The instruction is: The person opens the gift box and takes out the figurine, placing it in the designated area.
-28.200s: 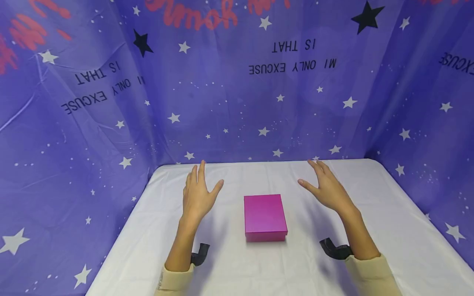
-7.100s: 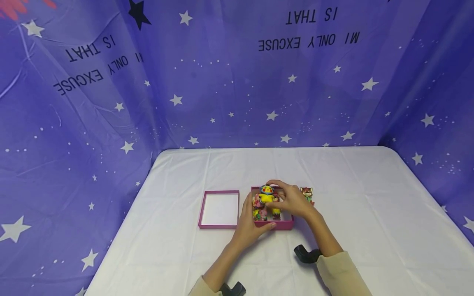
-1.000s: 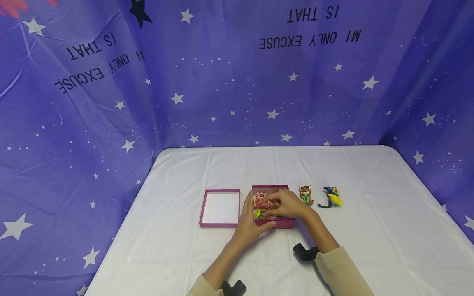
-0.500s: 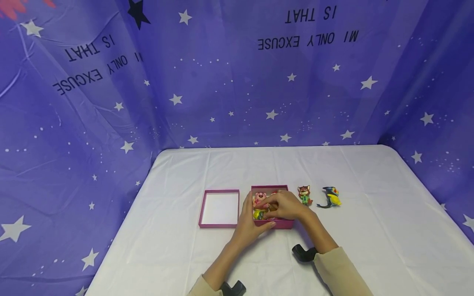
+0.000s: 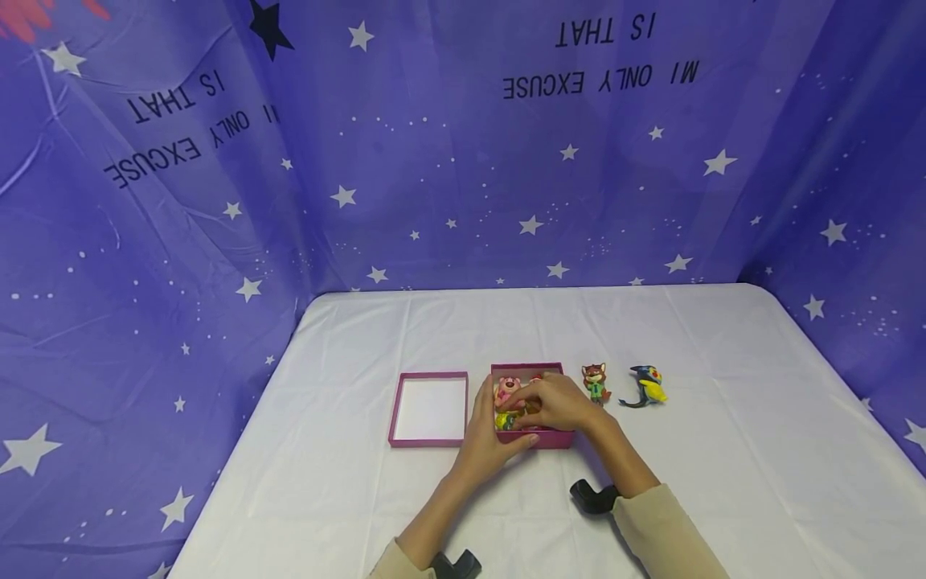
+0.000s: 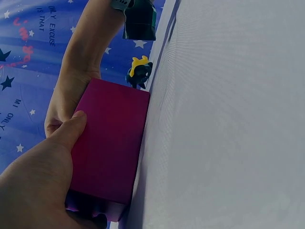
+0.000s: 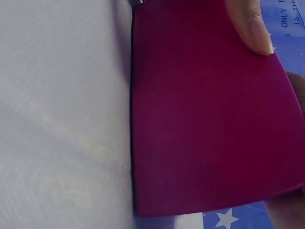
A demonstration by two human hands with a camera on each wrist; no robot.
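Note:
An uncovered magenta box (image 5: 554, 440) stands on the table with several small figurines inside. My left hand (image 5: 481, 450) grips its near left corner, the thumb on the front wall and the fingers along the left side. My right hand (image 5: 560, 402) reaches into the box from the right, its fingers curled down among the figurines. A pink bear figurine (image 5: 509, 389) shows at its fingertips, with a yellow-green figurine (image 5: 504, 420) below. The palm covers most of a figurine with some red at the top; whether the fingers pinch it is hidden. The right wrist view shows mostly the box wall (image 7: 209, 114).
Left of the box lies its lid (image 5: 432, 408), white inside facing up. To the right are a fox figurine (image 5: 596, 383) in green and a yellow figurine with a dark hood and tail (image 5: 649, 386). A star-printed curtain (image 5: 463, 161) surrounds the white table (image 5: 325, 482).
Since the first frame, the lid came off and both hands moved to the box. The fox and the hooded yellow figurine now lie at right. In the last second, the right hand barely shifts inside.

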